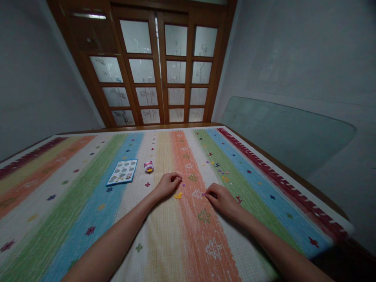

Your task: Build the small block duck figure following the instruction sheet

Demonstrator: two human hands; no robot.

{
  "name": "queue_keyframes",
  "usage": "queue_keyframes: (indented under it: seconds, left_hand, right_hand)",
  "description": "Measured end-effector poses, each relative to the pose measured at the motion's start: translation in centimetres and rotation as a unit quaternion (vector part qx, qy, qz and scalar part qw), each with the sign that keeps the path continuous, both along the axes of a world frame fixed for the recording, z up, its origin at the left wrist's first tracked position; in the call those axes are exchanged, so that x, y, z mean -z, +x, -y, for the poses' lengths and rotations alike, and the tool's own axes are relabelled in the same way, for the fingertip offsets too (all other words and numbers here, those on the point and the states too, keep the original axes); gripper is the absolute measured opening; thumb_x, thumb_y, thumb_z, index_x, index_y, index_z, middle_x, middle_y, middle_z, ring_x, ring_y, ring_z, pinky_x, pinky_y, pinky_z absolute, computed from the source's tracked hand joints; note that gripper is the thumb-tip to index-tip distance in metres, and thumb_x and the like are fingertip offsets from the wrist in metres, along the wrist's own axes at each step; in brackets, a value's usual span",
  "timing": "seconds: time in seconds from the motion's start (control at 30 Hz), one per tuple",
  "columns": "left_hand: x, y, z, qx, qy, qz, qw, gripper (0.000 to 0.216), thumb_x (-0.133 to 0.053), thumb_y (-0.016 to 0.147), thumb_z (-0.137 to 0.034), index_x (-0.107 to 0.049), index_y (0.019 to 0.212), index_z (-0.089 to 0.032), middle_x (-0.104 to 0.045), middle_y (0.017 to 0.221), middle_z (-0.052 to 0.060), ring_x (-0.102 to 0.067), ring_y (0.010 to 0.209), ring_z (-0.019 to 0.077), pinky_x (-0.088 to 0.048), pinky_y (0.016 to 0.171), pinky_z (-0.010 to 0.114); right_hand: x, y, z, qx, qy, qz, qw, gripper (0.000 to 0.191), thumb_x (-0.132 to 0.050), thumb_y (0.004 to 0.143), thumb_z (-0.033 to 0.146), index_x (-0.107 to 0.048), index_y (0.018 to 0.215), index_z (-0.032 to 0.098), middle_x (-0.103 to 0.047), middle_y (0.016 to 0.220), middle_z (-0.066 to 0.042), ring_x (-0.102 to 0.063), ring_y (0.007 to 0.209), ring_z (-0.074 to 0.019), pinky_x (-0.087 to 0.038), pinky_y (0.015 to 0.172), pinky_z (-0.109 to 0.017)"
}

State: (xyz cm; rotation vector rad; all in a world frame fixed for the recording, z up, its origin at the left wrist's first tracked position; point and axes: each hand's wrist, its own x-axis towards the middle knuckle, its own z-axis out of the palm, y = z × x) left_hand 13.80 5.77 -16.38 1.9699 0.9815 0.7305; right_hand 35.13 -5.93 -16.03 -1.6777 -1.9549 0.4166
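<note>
My right hand is closed in a pinch, with a small purple piece at its fingertips, low over the orange stripe. The fingers of my left hand are pressed together too; whatever they hold is too small to make out. Just right of those fingertips lies another tiny purple piece. A little cluster of yellow pieces rests below the left hand. Further left stands a small pink, white and purple figure with yellow at its bottom, beside a blue-edged printed sheet.
Several loose tiny pieces in yellow, pink and purple are scattered beyond my right hand. A striped, patterned cloth covers the table. A pale glass panel stands along the right side, and wooden doors with glass panes rise behind the table.
</note>
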Motion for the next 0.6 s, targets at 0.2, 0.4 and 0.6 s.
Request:
queue_keyframes:
  seconds: [0.2,0.4,0.6]
  left_hand:
    - [0.06,-0.01,-0.04,0.002,0.003,0.000,1.000,0.023,-0.047,0.077,-0.021,-0.067,0.072,-0.010,-0.057,0.056,0.000,-0.048,0.053,0.0110,-0.035,0.052,0.021]
    - [0.16,0.00,-0.14,0.002,0.004,0.003,1.000,0.022,-0.047,0.077,-0.020,-0.067,0.073,-0.010,-0.058,0.058,0.000,-0.049,0.054,0.0111,-0.036,0.054,0.021]
    - [0.04,0.02,0.00,0.001,0.003,0.005,1.000,0.022,-0.047,0.076,-0.019,-0.067,0.071,-0.010,-0.057,0.056,0.000,-0.048,0.053,0.0107,-0.036,0.053,0.021]
  right_hand:
    - [-0.28,0.21,0.11,-0.006,-0.008,-0.017,1.000,0.011,-0.057,0.081,0.015,-0.065,0.075,0.015,-0.066,0.078,-0.007,-0.060,0.074,-0.0173,-0.045,0.070,-0.030]
    - [-0.43,-0.04,0.04,-0.008,-0.018,-0.023,1.000,0.011,-0.057,0.082,0.014,-0.067,0.076,0.015,-0.067,0.079,-0.007,-0.061,0.076,-0.0174,-0.046,0.071,-0.030]
    - [-0.34,0.13,-0.25,-0.004,-0.026,-0.037,0.999,0.008,-0.061,0.080,0.015,-0.068,0.078,0.013,-0.068,0.081,-0.008,-0.062,0.076,-0.0179,-0.047,0.072,-0.030]
